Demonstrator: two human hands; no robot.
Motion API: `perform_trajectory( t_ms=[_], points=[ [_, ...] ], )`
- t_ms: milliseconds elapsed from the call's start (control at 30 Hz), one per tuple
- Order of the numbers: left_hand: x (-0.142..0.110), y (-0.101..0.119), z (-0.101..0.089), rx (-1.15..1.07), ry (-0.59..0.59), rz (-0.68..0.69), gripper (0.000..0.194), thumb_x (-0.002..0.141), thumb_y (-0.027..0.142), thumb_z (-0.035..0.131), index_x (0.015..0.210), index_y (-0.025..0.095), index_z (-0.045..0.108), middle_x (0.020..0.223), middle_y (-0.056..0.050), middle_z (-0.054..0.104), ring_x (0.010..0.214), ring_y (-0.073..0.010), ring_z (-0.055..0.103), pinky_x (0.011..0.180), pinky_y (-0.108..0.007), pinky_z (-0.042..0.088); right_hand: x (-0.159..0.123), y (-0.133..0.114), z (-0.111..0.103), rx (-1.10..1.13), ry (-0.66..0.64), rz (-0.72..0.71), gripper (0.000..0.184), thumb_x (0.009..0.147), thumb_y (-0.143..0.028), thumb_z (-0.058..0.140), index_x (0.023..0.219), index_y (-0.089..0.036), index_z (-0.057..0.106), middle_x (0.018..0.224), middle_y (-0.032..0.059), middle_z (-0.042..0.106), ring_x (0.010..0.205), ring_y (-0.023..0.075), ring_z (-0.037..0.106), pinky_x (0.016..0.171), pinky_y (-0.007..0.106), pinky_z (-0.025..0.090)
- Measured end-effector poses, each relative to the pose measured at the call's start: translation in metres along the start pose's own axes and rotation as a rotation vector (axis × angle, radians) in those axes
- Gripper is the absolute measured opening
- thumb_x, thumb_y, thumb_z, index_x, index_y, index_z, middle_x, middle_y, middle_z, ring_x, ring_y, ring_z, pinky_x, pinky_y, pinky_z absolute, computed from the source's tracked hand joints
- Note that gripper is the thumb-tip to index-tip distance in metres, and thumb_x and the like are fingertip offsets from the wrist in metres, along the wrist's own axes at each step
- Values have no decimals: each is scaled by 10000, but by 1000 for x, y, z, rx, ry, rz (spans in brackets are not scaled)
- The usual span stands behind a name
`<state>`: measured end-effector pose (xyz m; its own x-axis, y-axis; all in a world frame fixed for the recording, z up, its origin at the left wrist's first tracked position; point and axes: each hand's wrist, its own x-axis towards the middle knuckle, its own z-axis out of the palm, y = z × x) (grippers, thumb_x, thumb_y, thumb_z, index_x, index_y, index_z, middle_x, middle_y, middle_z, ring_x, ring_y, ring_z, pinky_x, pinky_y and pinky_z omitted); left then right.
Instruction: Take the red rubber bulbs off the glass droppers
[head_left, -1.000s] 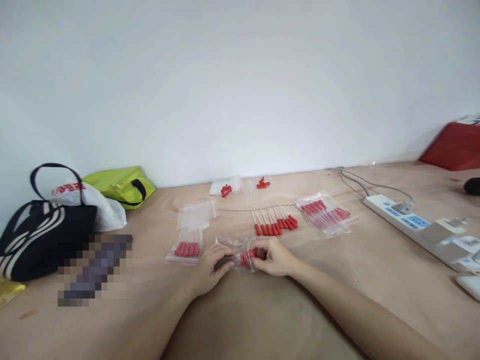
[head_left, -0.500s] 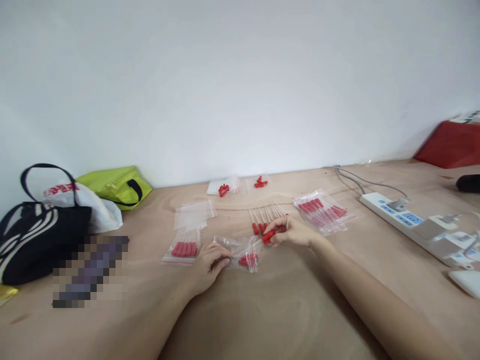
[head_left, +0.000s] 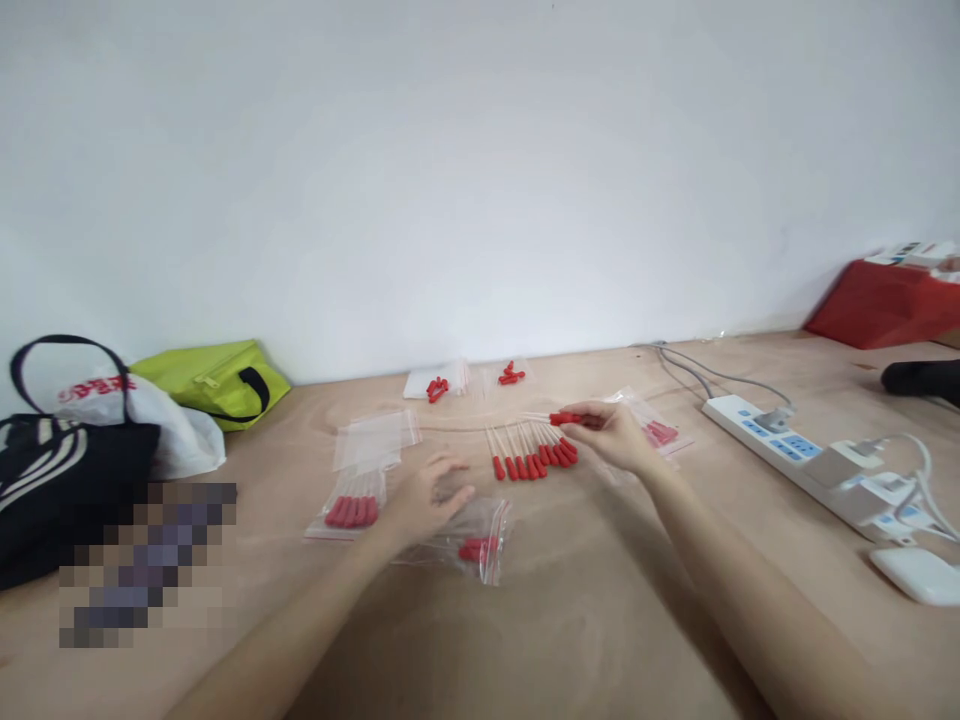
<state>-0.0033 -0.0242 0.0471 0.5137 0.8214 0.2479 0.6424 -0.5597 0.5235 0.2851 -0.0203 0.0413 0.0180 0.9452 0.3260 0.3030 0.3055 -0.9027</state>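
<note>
My right hand [head_left: 609, 432] pinches a red-handled thin stick [head_left: 564, 418], its pale shaft pointing left; whether there is more than one in the fingers I cannot tell. Just below it lies a row of similar red-handled sticks [head_left: 531, 466], shafts toward the wall. With fingers apart, my left hand [head_left: 431, 498] hovers over or rests at the edge of a clear zip bag [head_left: 493, 520], which has red-handled pieces [head_left: 474, 549] in it. Left of that hand, a filled zip bag [head_left: 330, 535] shows several red handles. Partly behind my right hand is another filled bag [head_left: 660, 433].
Flat zip bags [head_left: 371, 440] lie at centre left. Small red pieces [head_left: 437, 388] and more red pieces [head_left: 511, 374] sit on bags near the wall. A power strip [head_left: 780, 440] with plugs stands right, a black bag [head_left: 82, 480] and yellow-green pouch [head_left: 202, 380] left.
My right hand has moved up and right from the zip bag, beyond the row of sticks, with a red-handled stick. My left hand has lifted and its fingers have spread. The bag lies nearer me.
</note>
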Motion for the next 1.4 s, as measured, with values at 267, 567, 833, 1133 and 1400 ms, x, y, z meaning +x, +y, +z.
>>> perform_trajectory(
  t_ms=[267,567,833,1133,1400],
  points=[
    [60,-1,40,-97,-284,3,887,596,385,688,1331,170,240,1379,-142,288,1258,-279,285,1020,-434,269,-9,7,56,-820,-181,-300,245,783,-111,437,941,-164,616,978,107,587,826,171,563,735,281,427],
    [70,-10,54,-133,-349,-2,922,588,408,693,1343,170,221,1422,-149,158,1308,-272,138,1053,-442,185,-11,6,60,-822,-276,-313,174,809,-210,479,895,-159,622,933,95,567,766,153,549,707,269,420],
    [68,-8,49,-97,-406,12,844,599,453,677,1317,219,299,1437,-108,115,1303,-288,153,1041,-438,218,-6,9,50,-557,-93,-127,170,730,-254,567,846,-165,652,744,51,607,645,132,540,624,250,422],
    [71,-7,49,-53,-413,38,800,662,471,618,1330,198,273,1439,-115,109,1308,-267,145,1047,-401,213,2,10,26,-595,-18,-9,202,705,-350,561,758,-168,631,688,29,615,610,128,544,599,239,392],
    [69,-3,43,-29,-434,-31,961,592,463,679,1361,179,177,1442,-136,59,1316,-264,93,1061,-392,179,-6,5,19,-930,-194,-40,578,401,-514,736,842,-212,517,855,15,604,746,181,553,517,226,284]
  ],
)
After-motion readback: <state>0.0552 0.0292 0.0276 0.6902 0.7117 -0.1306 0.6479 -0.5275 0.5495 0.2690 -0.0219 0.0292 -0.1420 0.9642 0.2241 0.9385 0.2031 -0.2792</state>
